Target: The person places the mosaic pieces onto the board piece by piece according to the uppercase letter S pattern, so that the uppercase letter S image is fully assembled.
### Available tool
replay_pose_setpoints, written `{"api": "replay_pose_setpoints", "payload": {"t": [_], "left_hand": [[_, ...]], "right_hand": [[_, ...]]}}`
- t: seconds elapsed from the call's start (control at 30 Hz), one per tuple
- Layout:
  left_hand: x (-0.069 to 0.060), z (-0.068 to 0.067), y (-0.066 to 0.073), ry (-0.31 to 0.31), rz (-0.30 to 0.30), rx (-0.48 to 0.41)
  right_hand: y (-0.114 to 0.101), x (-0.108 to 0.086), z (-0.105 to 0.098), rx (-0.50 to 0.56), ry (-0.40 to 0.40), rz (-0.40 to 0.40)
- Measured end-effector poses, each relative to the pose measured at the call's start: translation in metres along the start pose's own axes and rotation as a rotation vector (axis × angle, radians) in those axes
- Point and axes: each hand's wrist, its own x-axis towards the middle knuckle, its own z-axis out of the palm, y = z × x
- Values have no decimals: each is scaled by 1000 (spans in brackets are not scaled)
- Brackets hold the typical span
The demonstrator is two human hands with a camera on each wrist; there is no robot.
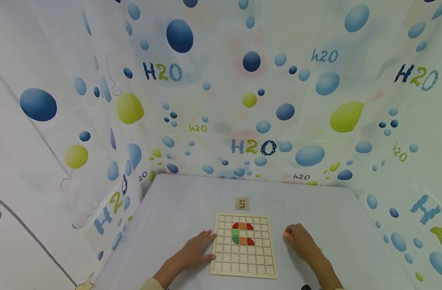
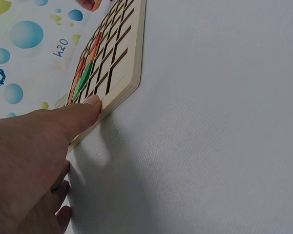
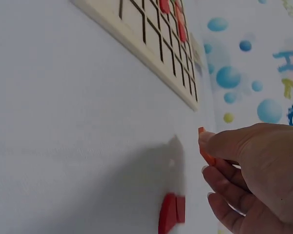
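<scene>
While touching L edge of board [image 1: 244,257] w/ approx. straight-fingered L hand [image 1: 195,250], got board lying lengthwise near-to-far; then, across bench [image 1: 184,201] strip past R edge, pinching orange pc. [image 3: 206,155] in R hand [image 1: 301,240], w/ long axis approx. up-down in R wrist view, leaning L at top.

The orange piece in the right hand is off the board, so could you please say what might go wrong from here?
The orange piece might slip, since the right hand only pinches it. The left hand touches the edge of the board, so a nudge could shift it.
</scene>
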Motion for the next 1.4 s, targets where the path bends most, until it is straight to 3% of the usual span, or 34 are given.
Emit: {"api": "replay_pose_setpoints", "payload": {"t": [0.13, 0.33, 0.53, 0.83, 1.07, 1.4], "left_hand": [[0, -1, 0, -3, -4, 3], [1, 0, 0, -5, 2, 3], [1, 2, 0, -1, -3, 11], [-1, 1, -1, 14, 17, 20], [-2, 0, 1, 27, 29, 29], [-2, 0, -1, 23, 25, 14]], "right_hand": [[-27, -2, 21, 11, 14, -86], [-52, -3, 49, -4, -49, -235], [-66, -5, 66, 68, -109, -284], [-68, -2, 70, 73, -157, -317], [-67, -1, 71, 20, -89, -444], [-66, -6, 70, -39, -14, -531]]}}
